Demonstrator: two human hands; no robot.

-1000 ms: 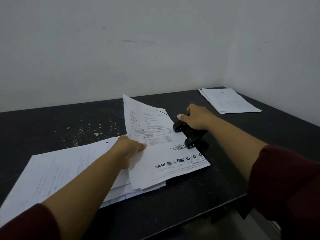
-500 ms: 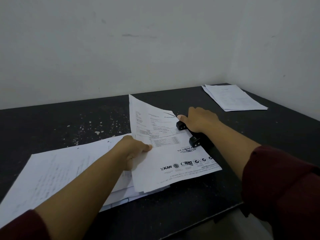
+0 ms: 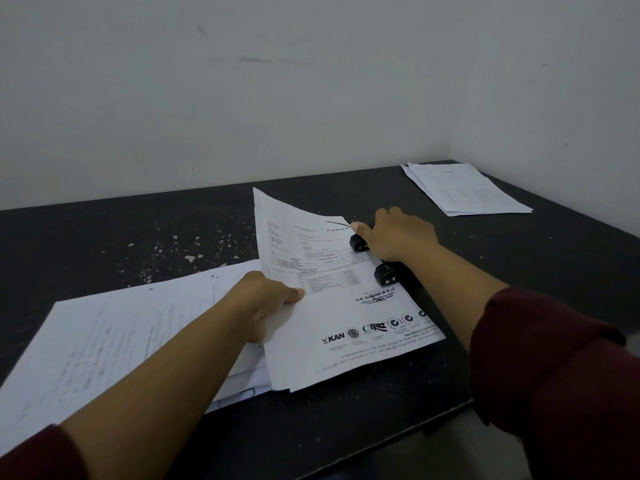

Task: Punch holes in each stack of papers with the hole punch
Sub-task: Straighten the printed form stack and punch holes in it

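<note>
A thin stack of printed sheets (image 3: 346,327) lies mid-table with its right edge slid into the black hole punch (image 3: 384,273). My right hand (image 3: 394,235) rests flat on top of the punch, palm down, covering its lever. My left hand (image 3: 266,299) grips the printed stack at its left edge, thumb on top. Under that hand, a larger pile of handwritten papers (image 3: 114,337) spreads to the left, with punched holes visible along its far edge. A third stack of papers (image 3: 464,188) sits at the far right corner.
The black table (image 3: 173,237) is speckled with white paper bits behind the stacks. White walls close it off at the back and right. The table's front edge (image 3: 398,441) runs diagonally just below the printed sheets.
The view has shifted slightly. Both hands keep their grips and the printed stack stays in the punch, with the punch's lever pressed lower than a second ago.
</note>
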